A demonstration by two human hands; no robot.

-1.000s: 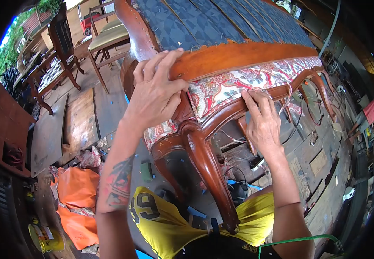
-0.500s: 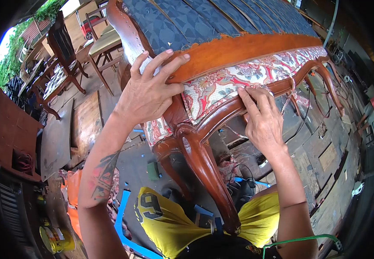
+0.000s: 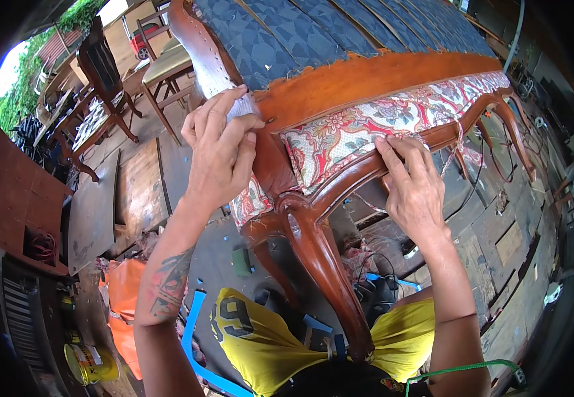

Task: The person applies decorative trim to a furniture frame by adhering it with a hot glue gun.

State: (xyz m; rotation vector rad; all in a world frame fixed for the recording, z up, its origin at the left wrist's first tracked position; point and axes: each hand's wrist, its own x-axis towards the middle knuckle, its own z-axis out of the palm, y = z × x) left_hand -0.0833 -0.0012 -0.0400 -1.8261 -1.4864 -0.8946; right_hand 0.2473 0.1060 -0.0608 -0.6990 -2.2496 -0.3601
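A carved wooden seat frame lies tipped in front of me, its glossy curved leg (image 3: 320,271) pointing toward my lap. Floral upholstery fabric (image 3: 346,129) covers a band between the bare wooden board (image 3: 340,83) and the curved rail (image 3: 346,173). My left hand (image 3: 220,145) rests at the corner of the frame, fingers bent but apart, with nothing visible in it. Along the rail, my right hand (image 3: 414,178) has its closed fingers on the lower edge of the floral fabric; its thumb is hidden. A loose strand (image 3: 457,139) hangs to its right.
Blue patterned fabric (image 3: 287,40) with slits spans the frame's underside. Wooden chairs (image 3: 98,79) stand at the back left. Blue strips (image 3: 191,331), an orange bag (image 3: 125,291) and a yellow can (image 3: 88,364) lie on the left. A black cable (image 3: 475,185) trails at the right.
My left hand has drawn its spread fingers in from the wooden board toward the corner, bending them. The right hand stays at the same fabric edge. The view has shifted slightly.
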